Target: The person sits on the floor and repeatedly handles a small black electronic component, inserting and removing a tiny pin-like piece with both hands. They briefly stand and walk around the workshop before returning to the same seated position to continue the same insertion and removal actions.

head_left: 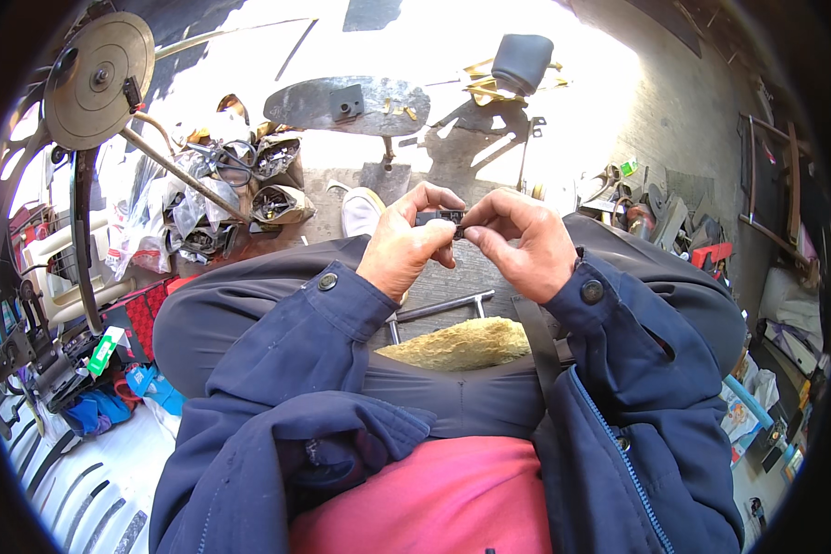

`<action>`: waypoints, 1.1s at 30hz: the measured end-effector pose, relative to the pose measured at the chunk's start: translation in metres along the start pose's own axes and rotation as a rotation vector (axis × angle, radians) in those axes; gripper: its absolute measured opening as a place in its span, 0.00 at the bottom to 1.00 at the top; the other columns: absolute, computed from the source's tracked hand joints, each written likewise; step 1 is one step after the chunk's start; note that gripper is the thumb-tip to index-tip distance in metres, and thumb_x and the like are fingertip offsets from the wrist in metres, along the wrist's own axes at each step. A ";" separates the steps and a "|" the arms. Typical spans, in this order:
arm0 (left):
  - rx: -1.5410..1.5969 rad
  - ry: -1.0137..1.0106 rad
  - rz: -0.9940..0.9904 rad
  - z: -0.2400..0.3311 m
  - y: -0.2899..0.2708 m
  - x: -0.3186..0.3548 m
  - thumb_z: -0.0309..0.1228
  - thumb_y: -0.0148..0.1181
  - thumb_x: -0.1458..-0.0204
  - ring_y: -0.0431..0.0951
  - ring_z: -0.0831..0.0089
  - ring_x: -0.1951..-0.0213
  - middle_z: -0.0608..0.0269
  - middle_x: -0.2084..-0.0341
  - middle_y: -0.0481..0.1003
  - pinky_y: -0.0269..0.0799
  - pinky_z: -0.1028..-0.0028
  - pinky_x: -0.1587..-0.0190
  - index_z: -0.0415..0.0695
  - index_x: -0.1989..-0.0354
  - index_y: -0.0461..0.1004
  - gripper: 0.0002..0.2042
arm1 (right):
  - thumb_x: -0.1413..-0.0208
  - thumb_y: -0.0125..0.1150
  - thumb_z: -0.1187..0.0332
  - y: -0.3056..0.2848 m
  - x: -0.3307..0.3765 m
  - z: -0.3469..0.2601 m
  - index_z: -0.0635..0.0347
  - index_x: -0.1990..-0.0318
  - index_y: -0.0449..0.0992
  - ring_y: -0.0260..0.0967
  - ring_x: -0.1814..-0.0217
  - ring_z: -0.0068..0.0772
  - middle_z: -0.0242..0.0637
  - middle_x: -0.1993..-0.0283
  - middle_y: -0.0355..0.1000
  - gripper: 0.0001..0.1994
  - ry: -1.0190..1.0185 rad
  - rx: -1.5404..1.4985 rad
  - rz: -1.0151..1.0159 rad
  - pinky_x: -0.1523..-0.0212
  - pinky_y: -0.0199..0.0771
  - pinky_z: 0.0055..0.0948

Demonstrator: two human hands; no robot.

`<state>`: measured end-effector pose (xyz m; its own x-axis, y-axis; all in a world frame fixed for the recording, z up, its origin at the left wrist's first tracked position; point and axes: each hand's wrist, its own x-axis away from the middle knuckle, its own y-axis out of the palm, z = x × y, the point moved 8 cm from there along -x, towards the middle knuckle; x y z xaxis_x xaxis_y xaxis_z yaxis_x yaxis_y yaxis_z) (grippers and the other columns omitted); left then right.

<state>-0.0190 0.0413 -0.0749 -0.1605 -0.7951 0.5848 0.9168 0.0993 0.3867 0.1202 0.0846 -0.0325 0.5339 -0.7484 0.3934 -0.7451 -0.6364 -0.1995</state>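
Note:
Above my lap, my left hand (399, 242) is closed on a small black rectangular part (437, 217), thumb on the near side and fingers behind it. My right hand (528, 242) pinches at the right end of the same part, thumb and index finger together. What exactly sits between those right fingertips is too small to make out. Beyond the hands stands an oval dark metal plate (300, 103) on a post. A black square block (345, 103) and several small brass-coloured bits (399, 109) lie on it.
A machine with a large round wheel (100, 80) and a long rod rises at the left. Next to it are bags of small parts (282, 205). A dark padded stool (522, 65) stands farther off. Between my legs lies worn yellow foam (457, 346). Assorted tools and clutter (660, 217) line the right.

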 end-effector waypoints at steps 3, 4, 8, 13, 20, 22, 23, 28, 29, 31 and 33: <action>-0.022 0.005 0.004 0.003 0.000 0.000 0.25 0.58 0.48 0.75 0.80 0.73 0.59 0.63 0.73 0.77 0.76 0.69 0.37 0.53 0.74 0.14 | 0.37 0.59 0.74 -0.002 -0.003 0.015 0.68 0.51 0.74 0.76 0.61 0.23 0.36 0.59 0.77 0.10 0.170 -0.281 0.003 0.60 0.78 0.26; -0.026 0.004 0.002 0.003 0.001 0.000 0.25 0.58 0.48 0.75 0.80 0.73 0.59 0.63 0.73 0.77 0.77 0.69 0.37 0.53 0.74 0.14 | 0.35 0.58 0.73 -0.002 -0.004 0.020 0.68 0.50 0.73 0.76 0.60 0.23 0.36 0.59 0.77 0.11 0.219 -0.368 0.008 0.59 0.79 0.26; -0.034 0.011 -0.007 0.004 0.003 0.001 0.25 0.58 0.48 0.75 0.80 0.73 0.60 0.63 0.73 0.77 0.77 0.69 0.37 0.52 0.73 0.14 | 0.39 0.62 0.71 -0.003 -0.004 0.027 0.74 0.47 0.73 0.76 0.63 0.25 0.42 0.60 0.77 0.17 0.290 -0.476 0.023 0.62 0.81 0.24; -0.057 0.032 -0.018 0.005 0.005 0.002 0.25 0.59 0.48 0.74 0.81 0.73 0.61 0.63 0.74 0.76 0.77 0.69 0.37 0.52 0.73 0.14 | 0.38 0.64 0.69 0.007 -0.003 0.034 0.71 0.46 0.73 0.74 0.64 0.21 0.37 0.60 0.76 0.17 0.345 -0.410 -0.045 0.62 0.80 0.23; -0.053 0.030 -0.029 0.004 0.008 0.002 0.23 0.60 0.48 0.74 0.82 0.71 0.64 0.66 0.76 0.75 0.78 0.70 0.40 0.53 0.73 0.14 | 0.39 0.64 0.72 0.009 -0.003 0.033 0.69 0.52 0.74 0.73 0.67 0.20 0.34 0.63 0.75 0.12 0.350 -0.414 -0.042 0.65 0.78 0.23; -0.057 0.041 -0.025 0.004 0.008 0.002 0.23 0.61 0.48 0.74 0.83 0.71 0.64 0.66 0.76 0.75 0.79 0.70 0.40 0.53 0.73 0.14 | 0.39 0.63 0.73 0.009 -0.004 0.032 0.69 0.52 0.74 0.73 0.67 0.20 0.35 0.64 0.75 0.11 0.354 -0.379 -0.041 0.66 0.78 0.23; -0.063 0.051 -0.018 0.004 0.008 0.002 0.23 0.60 0.47 0.75 0.83 0.71 0.64 0.67 0.77 0.74 0.79 0.71 0.40 0.53 0.73 0.13 | 0.39 0.63 0.74 0.008 -0.004 0.031 0.69 0.53 0.74 0.73 0.68 0.21 0.35 0.64 0.75 0.10 0.341 -0.386 -0.035 0.66 0.77 0.23; -0.065 0.044 -0.020 0.002 0.004 0.005 0.23 0.60 0.47 0.73 0.82 0.76 0.63 0.68 0.77 0.72 0.79 0.73 0.39 0.52 0.72 0.13 | 0.40 0.63 0.74 0.012 -0.005 0.029 0.70 0.55 0.74 0.72 0.68 0.20 0.36 0.64 0.76 0.10 0.318 -0.387 -0.042 0.67 0.76 0.22; -0.053 0.038 -0.019 0.001 0.003 0.006 0.23 0.60 0.47 0.73 0.82 0.76 0.63 0.68 0.77 0.71 0.79 0.73 0.39 0.52 0.71 0.13 | 0.40 0.63 0.74 0.013 -0.005 0.028 0.69 0.55 0.74 0.72 0.68 0.20 0.35 0.64 0.76 0.09 0.316 -0.376 -0.050 0.67 0.76 0.23; -0.034 0.040 -0.020 0.000 0.001 0.008 0.23 0.60 0.47 0.73 0.81 0.78 0.61 0.69 0.77 0.71 0.79 0.74 0.38 0.53 0.71 0.13 | 0.39 0.62 0.74 0.016 -0.006 0.028 0.68 0.56 0.74 0.72 0.68 0.20 0.35 0.65 0.76 0.08 0.314 -0.364 -0.055 0.67 0.76 0.23; -0.054 0.021 -0.025 -0.002 -0.003 0.010 0.23 0.60 0.47 0.73 0.81 0.78 0.61 0.69 0.77 0.71 0.78 0.74 0.38 0.53 0.71 0.13 | 0.39 0.62 0.74 0.019 -0.007 0.029 0.68 0.56 0.74 0.72 0.68 0.20 0.35 0.65 0.76 0.08 0.320 -0.337 -0.066 0.67 0.76 0.23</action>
<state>-0.0225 0.0322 -0.0717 -0.1764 -0.8094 0.5602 0.9311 0.0474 0.3617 0.1136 0.0724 -0.0650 0.4739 -0.5794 0.6631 -0.8303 -0.5448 0.1174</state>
